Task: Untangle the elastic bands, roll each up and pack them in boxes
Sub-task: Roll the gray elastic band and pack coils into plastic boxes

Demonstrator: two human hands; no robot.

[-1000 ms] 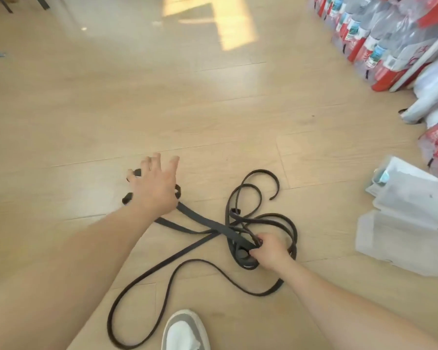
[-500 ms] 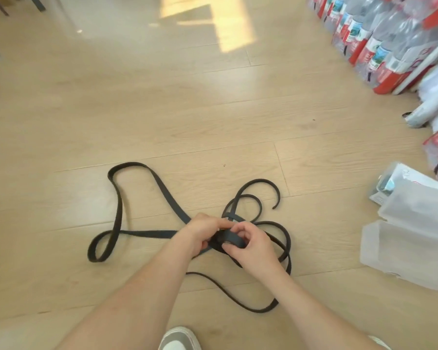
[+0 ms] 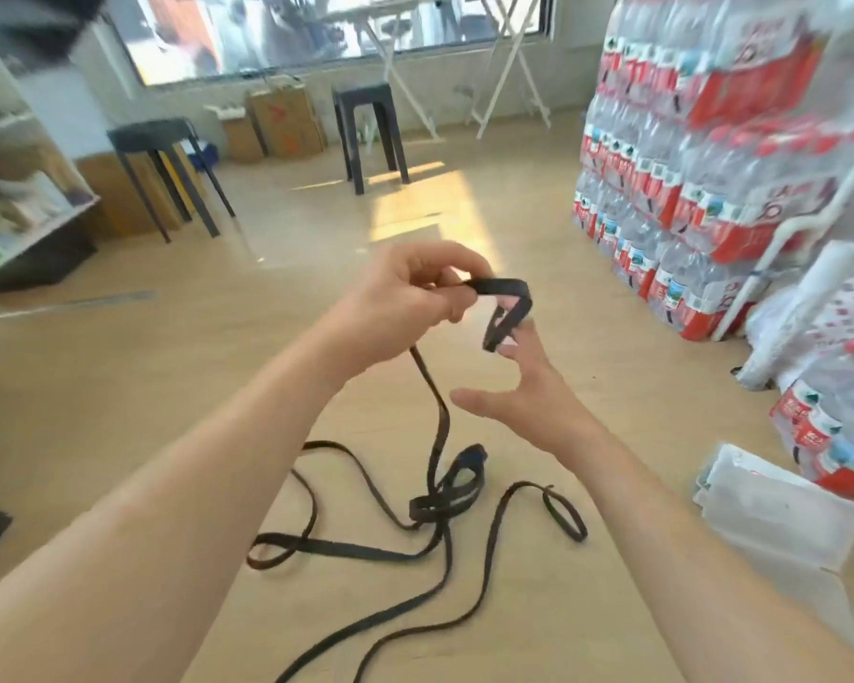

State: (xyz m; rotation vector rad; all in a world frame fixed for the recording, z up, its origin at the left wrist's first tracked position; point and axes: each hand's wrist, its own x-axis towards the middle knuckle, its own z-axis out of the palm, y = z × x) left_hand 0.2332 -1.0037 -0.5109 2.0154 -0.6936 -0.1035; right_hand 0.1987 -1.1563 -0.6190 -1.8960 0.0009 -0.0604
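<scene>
A long black elastic band (image 3: 435, 505) lies in tangled loops on the wooden floor, with a knot near the middle. One strand rises from the tangle up to my left hand (image 3: 405, 298), which is raised in front of me and pinches the band's end. The end folds over and hangs down to the fingertips of my right hand (image 3: 518, 386), which is spread with fingers straight and only touches the dangling tip. Clear plastic boxes (image 3: 780, 510) lie on the floor at the right.
Stacked packs of bottled water (image 3: 701, 155) fill the right side. Two dark stools (image 3: 164, 160) and cardboard boxes (image 3: 282, 120) stand at the back under a window. A white shelf (image 3: 21, 189) is at the left.
Both hands have lifted from the floor to chest height, pulling one end of the band up out of the tangle. The right hand has let go and opened. The view has tilted up.
</scene>
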